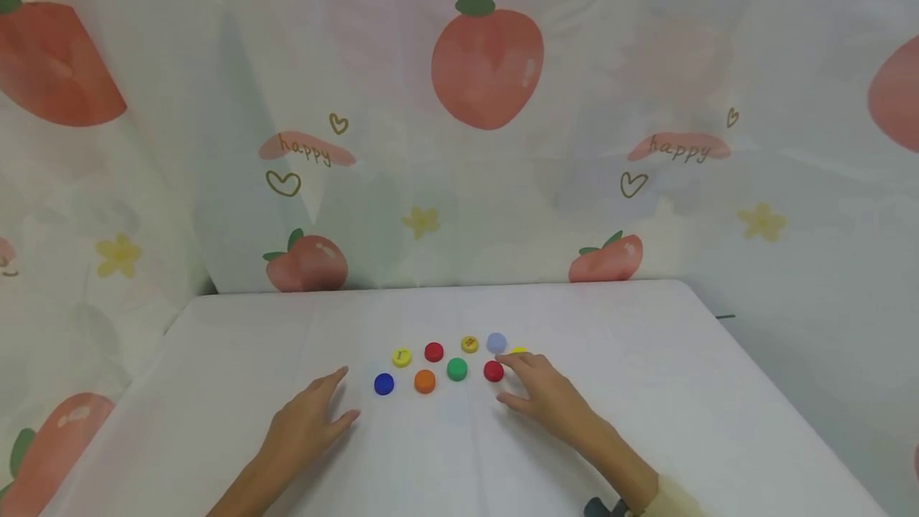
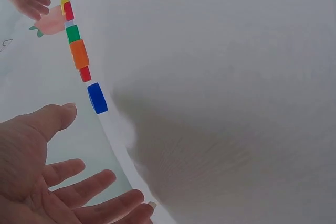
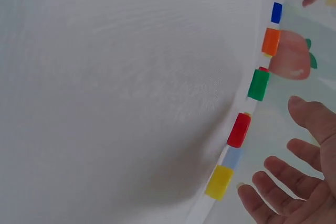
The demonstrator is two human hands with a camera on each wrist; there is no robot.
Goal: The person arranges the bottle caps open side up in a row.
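Several round, flat coloured pieces like bottle caps lie loosely in two rows on the white table. The front row has a blue cap (image 1: 384, 384), an orange cap (image 1: 425, 381), a green cap (image 1: 457, 369) and a red cap (image 1: 493, 372). Behind them are a yellow cap (image 1: 401, 357), another red cap (image 1: 434, 352), a gold-yellow cap (image 1: 470, 344) and a pale blue cap (image 1: 496, 342). My left hand (image 1: 305, 421), fingers spread, is left of the blue cap. My right hand (image 1: 549, 397), empty too, overlaps a partly hidden yellow cap (image 3: 219, 182).
The white-covered table (image 1: 402, 461) ends at a back edge against a hanging cloth (image 1: 488, 206) printed with peaches, hearts and flowers. More printed cloth (image 1: 72, 198) hangs at the left. A dark object (image 1: 605, 507) shows by the right sleeve (image 1: 668, 497).
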